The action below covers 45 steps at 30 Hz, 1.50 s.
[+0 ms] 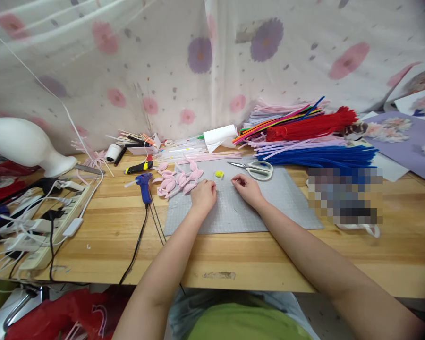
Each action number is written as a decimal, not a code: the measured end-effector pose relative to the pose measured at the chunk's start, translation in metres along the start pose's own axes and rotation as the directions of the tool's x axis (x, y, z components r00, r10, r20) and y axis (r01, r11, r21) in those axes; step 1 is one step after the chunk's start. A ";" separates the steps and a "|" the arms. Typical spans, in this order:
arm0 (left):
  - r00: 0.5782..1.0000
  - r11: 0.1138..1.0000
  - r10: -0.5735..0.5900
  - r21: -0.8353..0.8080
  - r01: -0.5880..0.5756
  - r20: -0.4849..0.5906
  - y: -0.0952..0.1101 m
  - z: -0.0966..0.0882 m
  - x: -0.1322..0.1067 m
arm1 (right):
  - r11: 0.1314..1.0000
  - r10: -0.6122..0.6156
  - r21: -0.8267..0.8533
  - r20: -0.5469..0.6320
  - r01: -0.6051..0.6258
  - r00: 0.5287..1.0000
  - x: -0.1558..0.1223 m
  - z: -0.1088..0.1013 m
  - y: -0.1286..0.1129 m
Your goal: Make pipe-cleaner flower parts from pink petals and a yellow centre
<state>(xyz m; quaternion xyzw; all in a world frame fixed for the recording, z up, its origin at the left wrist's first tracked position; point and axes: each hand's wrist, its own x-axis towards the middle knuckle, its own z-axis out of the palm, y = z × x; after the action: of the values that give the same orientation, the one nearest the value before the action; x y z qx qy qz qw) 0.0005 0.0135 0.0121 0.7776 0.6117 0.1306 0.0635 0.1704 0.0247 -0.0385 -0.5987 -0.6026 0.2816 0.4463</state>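
Observation:
My left hand (pixel 203 194) is closed over the grey cutting mat (pixel 269 215), just beside a pile of pink fuzzy petal shapes (pixel 180 181). Its fingers curl inward, and whatever they may hold is hidden. To the right, my right hand (pixel 248 190) has thumb and fingertips pinched together; anything between them is too small to make out. A gap of bare mat separates the two hands. A small yellow fuzzy piece (pixel 219 174) lies behind that gap. Scissors (pixel 260 170) with pale handles rest on the mat just beyond my right hand.
A blue glue gun (pixel 144 187) with a black cord and a utility knife (pixel 138 167) lie left of the mat. Bundles of blue (pixel 322 156) and red pipe cleaners (pixel 313 125) are stacked at the back right. A power strip (pixel 62 226) with tangled cables occupies the left.

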 end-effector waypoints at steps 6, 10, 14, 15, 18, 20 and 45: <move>0.999 0.999 0.032 0.023 -0.032 -0.028 0.002 -0.003 0.004 | 1.000 0.026 0.014 0.010 -0.027 1.000 -0.001 0.000 0.001; 0.997 0.997 0.066 0.033 -0.065 -0.029 0.009 -0.008 0.004 | 0.998 0.017 0.063 0.018 -0.018 1.000 -0.002 0.000 -0.002; 0.996 0.995 0.087 0.041 -0.087 -0.005 0.014 -0.012 0.003 | 0.995 0.012 0.100 0.021 -0.014 1.000 -0.003 -0.001 -0.004; 0.995 0.994 0.104 0.040 -0.104 0.002 0.015 -0.012 0.002 | 0.994 0.014 0.108 0.018 -0.015 1.000 -0.002 -0.001 -0.004; 0.985 0.985 0.170 0.027 -0.171 0.017 0.018 -0.010 0.001 | 0.992 0.014 0.122 0.012 -0.015 1.000 -0.002 -0.001 -0.003; 0.981 0.980 0.196 0.023 -0.196 0.009 0.020 -0.007 0.001 | 0.995 0.005 0.101 0.012 -0.007 1.000 -0.002 0.000 -0.003; 0.945 0.954 0.210 0.266 -0.142 -0.250 -0.028 -0.071 0.079 | 0.961 0.183 0.226 -0.089 -0.159 0.979 0.004 -0.011 -0.003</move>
<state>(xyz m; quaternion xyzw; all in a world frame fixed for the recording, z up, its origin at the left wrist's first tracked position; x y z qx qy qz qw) -0.0284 0.0926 0.0824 0.8055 0.5536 0.1664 -0.1305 0.1793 0.0256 -0.0302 -0.6106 -0.4888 0.3504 0.5152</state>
